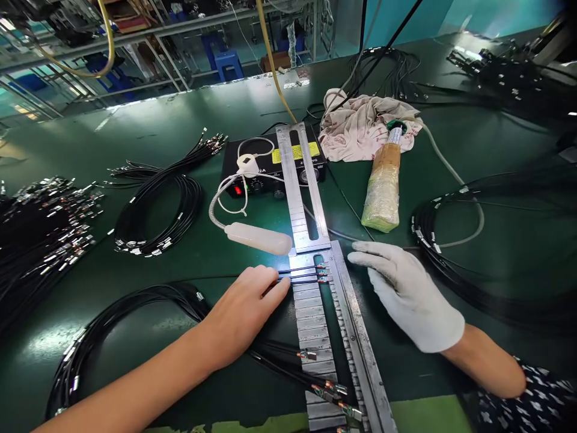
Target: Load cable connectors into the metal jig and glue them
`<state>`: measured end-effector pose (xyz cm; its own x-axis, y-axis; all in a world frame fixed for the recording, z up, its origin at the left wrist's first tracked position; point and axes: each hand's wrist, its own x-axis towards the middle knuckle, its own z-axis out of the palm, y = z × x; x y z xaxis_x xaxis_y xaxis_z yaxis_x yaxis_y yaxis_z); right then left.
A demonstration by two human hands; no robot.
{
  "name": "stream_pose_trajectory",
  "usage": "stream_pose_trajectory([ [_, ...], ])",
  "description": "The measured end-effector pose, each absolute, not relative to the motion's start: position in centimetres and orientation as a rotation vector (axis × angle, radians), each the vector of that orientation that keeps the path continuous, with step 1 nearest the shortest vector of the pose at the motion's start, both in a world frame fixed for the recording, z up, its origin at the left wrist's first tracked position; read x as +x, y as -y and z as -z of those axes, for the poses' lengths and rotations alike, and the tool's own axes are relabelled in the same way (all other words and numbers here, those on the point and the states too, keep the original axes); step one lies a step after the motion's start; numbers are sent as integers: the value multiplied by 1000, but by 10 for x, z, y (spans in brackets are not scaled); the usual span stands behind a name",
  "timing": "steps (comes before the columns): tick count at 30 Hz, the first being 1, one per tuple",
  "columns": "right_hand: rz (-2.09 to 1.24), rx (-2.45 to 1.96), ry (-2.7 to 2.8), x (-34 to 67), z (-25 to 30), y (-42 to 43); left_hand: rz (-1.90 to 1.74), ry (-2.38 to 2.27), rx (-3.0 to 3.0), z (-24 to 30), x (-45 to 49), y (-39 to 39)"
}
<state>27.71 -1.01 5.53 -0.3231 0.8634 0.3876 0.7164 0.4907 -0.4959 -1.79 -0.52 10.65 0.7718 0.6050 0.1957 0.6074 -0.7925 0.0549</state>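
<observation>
My bare left hand [246, 310] is closed around thin black cables [303, 275] at the left edge of a slotted metal fixture [313, 319]. Their stripped connector ends lie across its slots. Just how the fingertips grip is partly hidden. My right hand [406, 294], in a white glove, is held to the right of the fixture with fingers stretched out and nothing in it. Lower down, more cable ends with metal connectors [324, 391] rest over the fixture. A white lamp head [259, 238] shines on the slots from just above the left hand.
A black control box [264, 165] with a red display stands behind the fixture. Coiled black cables [157, 210] lie left, with another coil [433, 240] to the right. A wrapped block-like handle [383, 189] lies beside a crumpled cloth [356, 123]. A yellow hose [270, 54] hangs behind.
</observation>
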Motion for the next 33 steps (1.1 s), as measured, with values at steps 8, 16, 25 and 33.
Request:
stream_pose_trajectory([
  [8,-336,-1297,2224,264,-65,20,403,944,-3094,-100,-24,-6],
  [16,-116,-1165,2426,259,-76,17,380,1067,-2880,-83,-23,13],
  [25,-272,-1258,2283,270,-64,29,272,1212,-3206,-107,-33,43],
  [33,-402,-1254,2201,277,-51,33,562,1422,-3154,-110,-23,36],
])
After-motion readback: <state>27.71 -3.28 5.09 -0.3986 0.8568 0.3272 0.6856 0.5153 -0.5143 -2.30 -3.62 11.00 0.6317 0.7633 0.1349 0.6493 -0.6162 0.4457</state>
